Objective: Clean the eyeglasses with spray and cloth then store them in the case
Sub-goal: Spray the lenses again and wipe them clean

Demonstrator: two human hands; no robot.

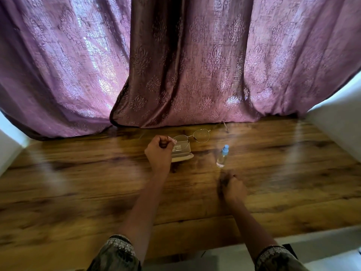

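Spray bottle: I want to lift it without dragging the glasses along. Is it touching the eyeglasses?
Apart. The head view shows bare wooden table between the spray bottle and the nearest lens of the eyeglasses.

Daylight glows through the mauve damask-patterned curtain (175, 65), brightest in its left panel and darkest in its middle fold. Below the curtain the room is dim, and the brown wood-grain table (78, 182) carries pale glare streaks. Motion blur smears the right hand (232, 187) and the grain far below the curtain. The thin wire-framed eyeglasses (192, 136) just under it are fairly sharp. Either side of the curtain, straight edges bow.
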